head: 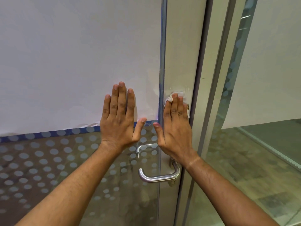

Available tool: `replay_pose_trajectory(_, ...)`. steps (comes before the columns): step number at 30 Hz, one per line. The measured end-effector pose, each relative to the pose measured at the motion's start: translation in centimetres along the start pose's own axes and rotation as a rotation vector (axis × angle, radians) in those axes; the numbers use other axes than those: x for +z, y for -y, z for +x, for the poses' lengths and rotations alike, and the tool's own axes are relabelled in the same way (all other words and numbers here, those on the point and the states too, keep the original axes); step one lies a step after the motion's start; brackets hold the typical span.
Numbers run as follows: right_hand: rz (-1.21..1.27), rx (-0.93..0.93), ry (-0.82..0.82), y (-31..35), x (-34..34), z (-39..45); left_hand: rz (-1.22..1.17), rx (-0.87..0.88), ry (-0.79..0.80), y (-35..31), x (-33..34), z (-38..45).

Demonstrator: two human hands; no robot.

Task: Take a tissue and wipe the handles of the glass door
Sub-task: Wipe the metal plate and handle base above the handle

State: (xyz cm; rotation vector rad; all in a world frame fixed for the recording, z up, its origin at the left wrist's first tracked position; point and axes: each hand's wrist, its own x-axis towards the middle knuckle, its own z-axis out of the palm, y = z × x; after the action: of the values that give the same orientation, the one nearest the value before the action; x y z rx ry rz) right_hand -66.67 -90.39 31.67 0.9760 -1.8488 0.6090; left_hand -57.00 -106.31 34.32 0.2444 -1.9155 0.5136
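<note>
White crumpled tissue [170,99] sits under flat right hand [175,121], above the steel door handle [160,176], seemingly wiping; flat left hand [119,118] braces the glass, holding nothing.

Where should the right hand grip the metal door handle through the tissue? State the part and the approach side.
Judging by its shape, grip the handle's long horizontal bar, which stands off the glass door. The right hand, now pressing the tissue flat higher up, should come down from above and curl its fingers behind the bar.
</note>
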Motion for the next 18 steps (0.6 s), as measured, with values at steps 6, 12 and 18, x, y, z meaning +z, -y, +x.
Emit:
replay_pose_trajectory(6, -0.034, -0.066, 0.132, -0.8, 0.8, -4.4, -0.003, -0.002, -0.002, 0.1, 0.0, 0.0)
replay_pose_trajectory(12, -0.028, -0.033, 0.097, -0.4, 0.6, -3.9, 0.005, -0.002, 0.009, 0.0, 0.0, 0.1)
replay_pose_trajectory(18, 0.006, -0.014, -0.008, 0.1, 0.3, 0.2, 0.006, 0.003, 0.009, 0.0, -0.1, 0.1)
